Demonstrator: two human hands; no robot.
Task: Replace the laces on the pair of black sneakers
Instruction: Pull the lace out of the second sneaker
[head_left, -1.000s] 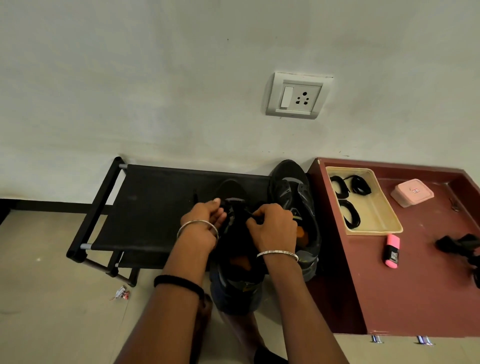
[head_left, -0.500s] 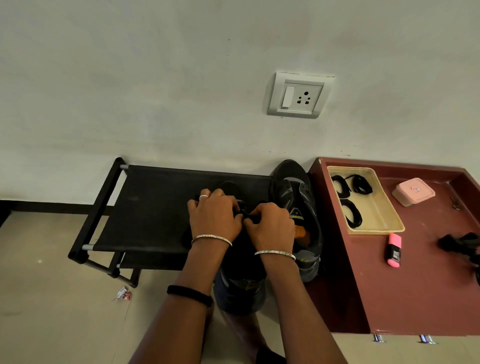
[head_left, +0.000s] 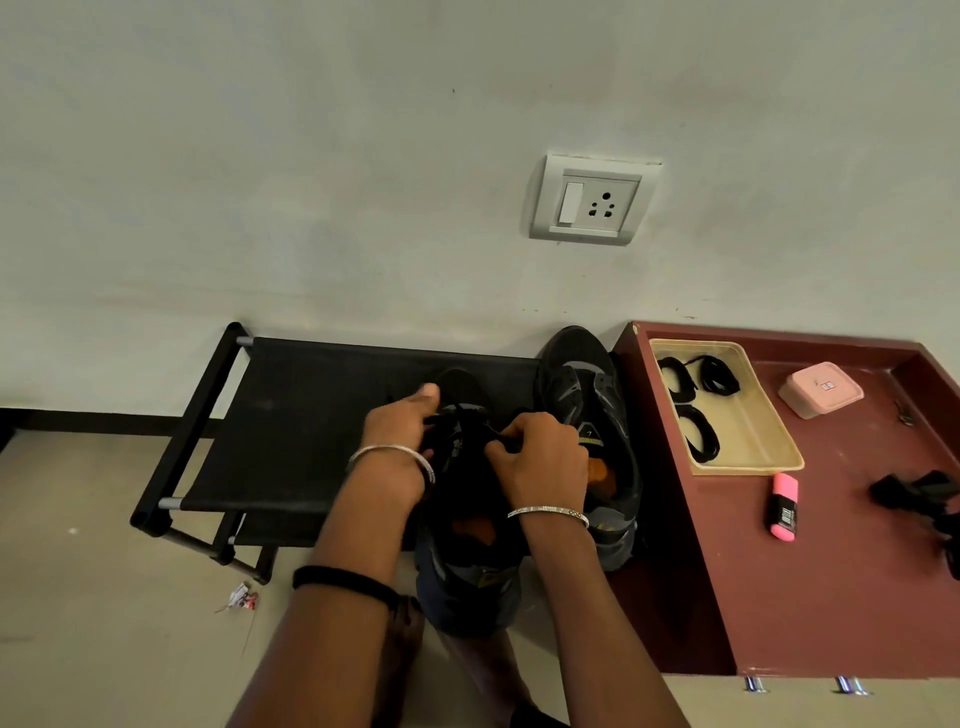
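Note:
Two black sneakers stand on a black fabric rack. The near sneaker sits between my hands, its heel toward me. My left hand pinches the black lace on the sneaker's left side, thumb raised. My right hand grips the same lace on the right side, over the tongue. The second sneaker stands just to the right, partly hidden by my right hand. Several coiled black laces lie in a beige tray.
The tray rests on a maroon table at the right, with a pink box, a pink highlighter and a black object. A wall with a socket stands behind. A small wrapper lies on the floor.
My left hand has shifted on the lace: from fingers curled at the sneaker's left, to lying over the tongue, to thumb lifted with the lace pulled left. The right hand stayed nearly in place.

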